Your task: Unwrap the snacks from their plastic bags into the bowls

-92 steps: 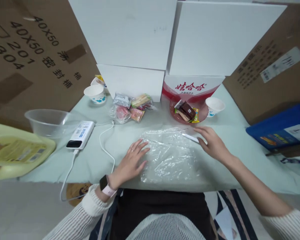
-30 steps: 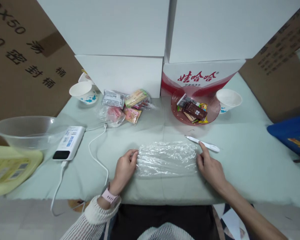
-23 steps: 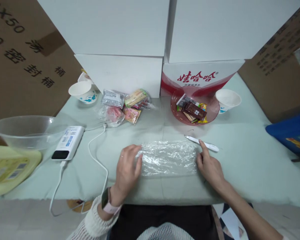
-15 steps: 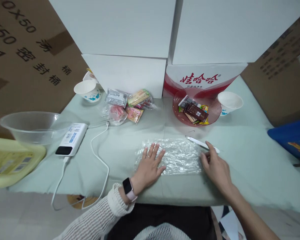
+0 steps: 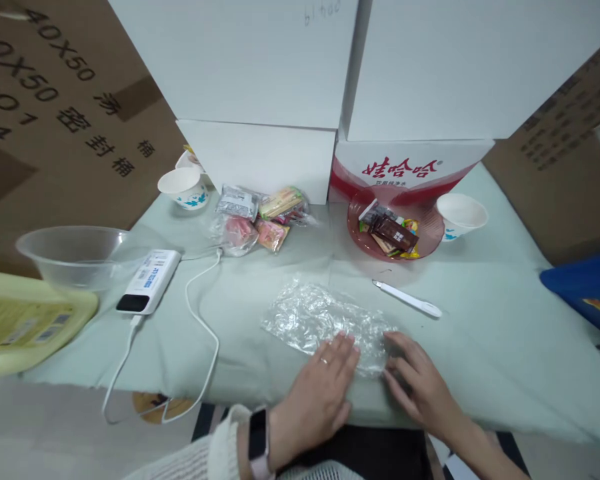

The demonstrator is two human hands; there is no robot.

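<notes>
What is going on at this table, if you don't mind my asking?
A person is handling a crinkled, clear plastic sheet or bag on a table with a pale green cloth. The left hand lies over its near edge; the right hand is at its right end, its grip unclear. A slim white knife-like tool lies beyond the right hand, untouched. Farther back, a round, translucent pink bowl holds wrapped snacks.
</notes>
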